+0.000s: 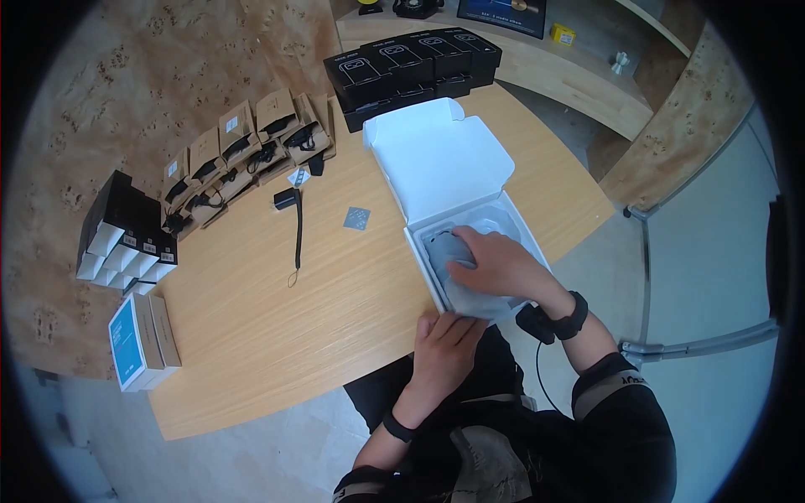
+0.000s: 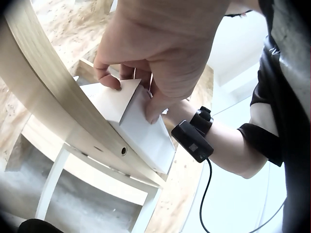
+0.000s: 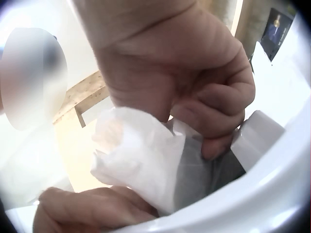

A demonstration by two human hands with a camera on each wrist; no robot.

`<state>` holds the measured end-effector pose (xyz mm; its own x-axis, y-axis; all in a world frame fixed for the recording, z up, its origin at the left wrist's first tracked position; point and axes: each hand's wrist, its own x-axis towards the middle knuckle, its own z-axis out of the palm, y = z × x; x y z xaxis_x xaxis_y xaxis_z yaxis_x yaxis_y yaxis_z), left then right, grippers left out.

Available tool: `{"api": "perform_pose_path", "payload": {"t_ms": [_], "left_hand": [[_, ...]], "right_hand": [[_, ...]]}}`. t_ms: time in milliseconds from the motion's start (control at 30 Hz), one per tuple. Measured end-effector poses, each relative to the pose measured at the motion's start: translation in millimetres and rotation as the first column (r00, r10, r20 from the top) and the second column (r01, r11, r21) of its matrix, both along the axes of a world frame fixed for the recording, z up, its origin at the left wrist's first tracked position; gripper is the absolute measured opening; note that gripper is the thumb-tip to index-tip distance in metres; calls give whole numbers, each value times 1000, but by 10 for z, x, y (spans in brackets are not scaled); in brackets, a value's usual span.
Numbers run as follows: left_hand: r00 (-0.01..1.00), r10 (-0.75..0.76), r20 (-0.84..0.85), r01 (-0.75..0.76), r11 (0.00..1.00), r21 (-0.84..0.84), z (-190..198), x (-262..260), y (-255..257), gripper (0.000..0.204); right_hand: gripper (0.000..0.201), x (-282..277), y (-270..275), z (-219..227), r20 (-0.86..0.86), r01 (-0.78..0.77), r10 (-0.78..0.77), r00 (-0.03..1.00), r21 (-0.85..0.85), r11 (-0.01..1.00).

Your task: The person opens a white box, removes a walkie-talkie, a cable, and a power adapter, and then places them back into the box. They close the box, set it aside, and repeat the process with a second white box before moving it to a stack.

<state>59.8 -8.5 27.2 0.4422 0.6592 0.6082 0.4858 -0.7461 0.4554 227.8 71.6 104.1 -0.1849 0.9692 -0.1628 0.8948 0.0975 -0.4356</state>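
Note:
A white box (image 1: pixel 440 155) lies with its lid folded back at the table's near right edge. Inside it, my right hand (image 1: pixel 503 264) grips a grey item in a translucent white bag (image 1: pixel 449 251); its exact kind is not visible. In the right wrist view the white wrapping (image 3: pixel 141 155) bunches below the palm, with the grey part (image 3: pixel 192 174) under the curled fingers. My left hand (image 1: pixel 444 348) holds the near corner of the box. The left wrist view has its fingers over a cardboard flap (image 2: pixel 127 99) and the thumb against the white side wall (image 2: pixel 150 133).
Black boxes (image 1: pixel 411 71) stand behind the lid. Brown cartons with black cables (image 1: pixel 243 138) line the back left. A black strap (image 1: pixel 299 239) and a grey square card (image 1: pixel 356 219) lie mid-table. Black-and-white boxes (image 1: pixel 130 235) and a blue-faced box (image 1: pixel 130 344) are at left.

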Motion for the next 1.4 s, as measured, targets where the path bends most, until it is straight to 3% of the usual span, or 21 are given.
{"api": "perform_pose_path", "payload": {"t_ms": [133, 233, 300, 400, 733, 800, 1033, 1100, 1300, 1400], "left_hand": [[1000, 2, 1, -2, 1000, 12, -2, 13, 8, 32], [1000, -7, 5, 7, 1000, 8, 9, 4, 11, 30], [1000, -19, 5, 19, 1000, -7, 41, -6, 14, 28], [1000, -15, 16, 15, 1000, 4, 54, 2, 19, 28], [1000, -4, 10, 4, 1000, 12, 30, 1, 15, 30], [1000, 2, 19, -2, 1000, -10, 37, -6, 5, 29], [999, 13, 37, -13, 1000, 9, 11, 11, 0, 29], [1000, 4, 22, -4, 1000, -10, 17, -1, 1, 30], [999, -18, 49, 19, 1000, -16, 37, -7, 26, 17], [999, -12, 34, 13, 1000, -16, 7, -17, 13, 24]], "right_hand": [[56, 28, -30, 41, -186, 35, -40, 982, -32, 999], [46, -66, -69, 49, -66, 12, -13, 998, -12, 1000], [51, -125, -105, 52, 178, -104, 87, 980, 88, 991], [48, -106, -85, 10, 218, -130, 102, 971, 122, 984], [48, -61, -164, 13, 89, -70, 58, 994, 140, 988], [44, -57, -195, 6, 59, -73, 62, 996, 197, 978], [36, 0, -258, 67, 58, -40, 31, 998, 161, 986], [34, 75, -253, -15, -43, 10, -2, 999, 185, 983], [37, 176, -291, -101, 139, -127, 97, 985, 223, 966], [40, 207, -326, 75, 62, -135, 127, 990, 139, 981]]}}
